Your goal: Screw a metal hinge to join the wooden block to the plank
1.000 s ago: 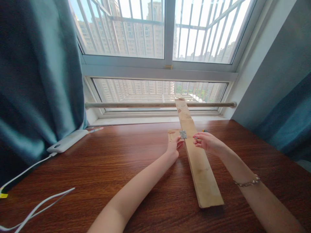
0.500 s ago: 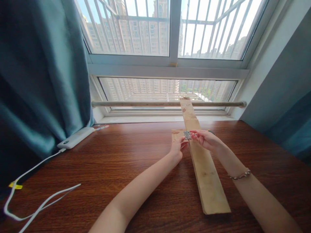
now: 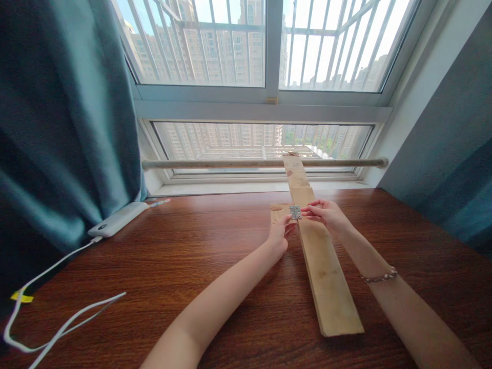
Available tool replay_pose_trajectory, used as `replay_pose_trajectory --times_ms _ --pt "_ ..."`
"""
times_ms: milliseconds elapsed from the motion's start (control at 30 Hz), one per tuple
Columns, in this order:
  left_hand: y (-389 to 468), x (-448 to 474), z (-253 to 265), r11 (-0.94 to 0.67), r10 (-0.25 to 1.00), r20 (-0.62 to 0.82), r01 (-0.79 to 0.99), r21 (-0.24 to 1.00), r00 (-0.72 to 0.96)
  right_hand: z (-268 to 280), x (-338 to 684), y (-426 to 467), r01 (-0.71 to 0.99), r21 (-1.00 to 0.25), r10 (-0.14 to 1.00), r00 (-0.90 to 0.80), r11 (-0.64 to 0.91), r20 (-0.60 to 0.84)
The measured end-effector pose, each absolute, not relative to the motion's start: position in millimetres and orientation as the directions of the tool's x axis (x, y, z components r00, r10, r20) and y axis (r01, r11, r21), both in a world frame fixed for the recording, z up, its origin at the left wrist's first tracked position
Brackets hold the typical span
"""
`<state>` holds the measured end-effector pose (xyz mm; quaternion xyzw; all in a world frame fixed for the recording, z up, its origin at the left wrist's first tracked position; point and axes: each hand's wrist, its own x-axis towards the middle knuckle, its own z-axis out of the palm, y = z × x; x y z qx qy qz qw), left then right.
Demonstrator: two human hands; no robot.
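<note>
A small metal hinge (image 3: pixel 295 212) lies across the seam between a short wooden piece (image 3: pixel 277 209) and a long pale wooden board (image 3: pixel 332 277). My left hand (image 3: pixel 279 234) grips the short piece from its near side, thumb on top by the hinge's lower left corner and the other fingers curled under the edge. At the hinge's right edge, my right hand (image 3: pixel 328 214) has its thumb and fingertips drawn together over the long board. Whatever may be between those fingertips is too small to tell.
The boards rest on a brown wooden table (image 3: pixel 215 256), the long one's far end at a metal rail (image 3: pixel 215 164) before the window. At left are a white power strip (image 3: pixel 118 219), a white cable (image 3: pixel 77 315), yellow tape (image 3: pixel 22 296) and a dark blue curtain (image 3: pixel 69 113).
My right hand has drawn slightly back from the hinge and its fingers have straightened, leaving more of the hinge showing. My left hand stays in place. The view has shifted slightly.
</note>
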<state>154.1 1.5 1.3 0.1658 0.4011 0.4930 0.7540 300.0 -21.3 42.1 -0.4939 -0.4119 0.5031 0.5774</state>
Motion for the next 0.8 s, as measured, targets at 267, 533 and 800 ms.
replay_pose_trajectory --times_ms 267,533,800 --pt "1.4 154.4 1.9 0.463 0.872 -0.451 -0.619 0.634 0.19 29.7 291.6 -17.2 0.637 -0.731 0.905 0.122 0.244 0.408" --pt "2.3 153.7 0.6 0.467 0.874 -0.439 -0.616 0.635 0.211 24.0 274.0 -25.0 0.622 -0.725 0.9 0.073 0.296 0.43" --pt "3.1 154.0 -1.2 0.463 0.874 -0.443 -0.624 0.63 0.202 22.4 270.7 -28.0 0.617 -0.708 0.877 0.06 0.343 0.477"
